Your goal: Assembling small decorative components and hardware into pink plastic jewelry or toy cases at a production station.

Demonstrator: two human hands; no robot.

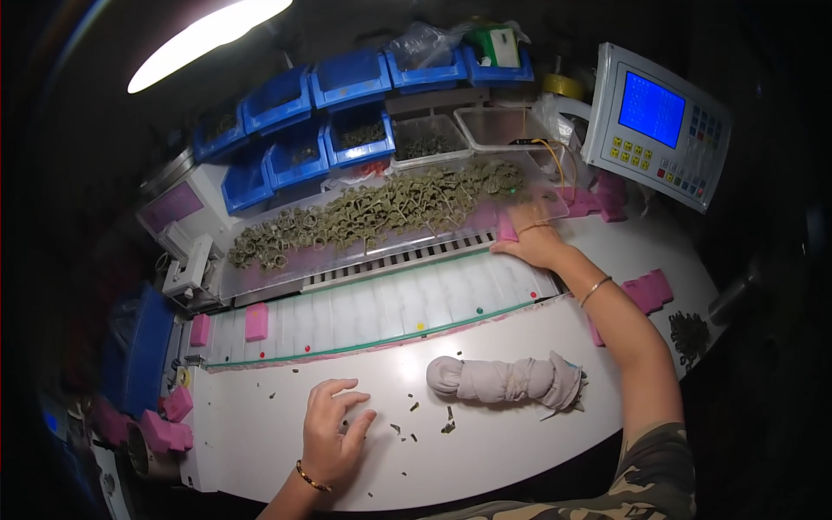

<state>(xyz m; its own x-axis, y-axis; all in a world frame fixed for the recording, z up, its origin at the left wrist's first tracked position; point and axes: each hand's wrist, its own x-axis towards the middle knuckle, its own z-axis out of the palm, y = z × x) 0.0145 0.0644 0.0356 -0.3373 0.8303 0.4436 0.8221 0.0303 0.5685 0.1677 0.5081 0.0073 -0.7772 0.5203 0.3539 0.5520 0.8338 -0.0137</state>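
My right hand (539,244) reaches to the right end of a long clear tray (260,282). Its thumb lies along a pink block (506,228), and its fingers wrap the block's far side, partly blurred behind the clear plastic. A heap of greenish metal-looking small parts (381,208) fills the tray, some ring-shaped at its left end. Over the white table (260,425), my left hand (334,429) is empty, its fingers curved and apart. To its right lies a grey cloth bundle (503,381), with dark pointed bits at its right end.
A pale segmented conveyor (373,308) with colored pins along its green edge runs below the tray. Blue bins (351,78) line the back. A control panel (654,113) stands at right. Pink blocks (256,321) sit around, and dark scraps (448,426) are scattered on the table.
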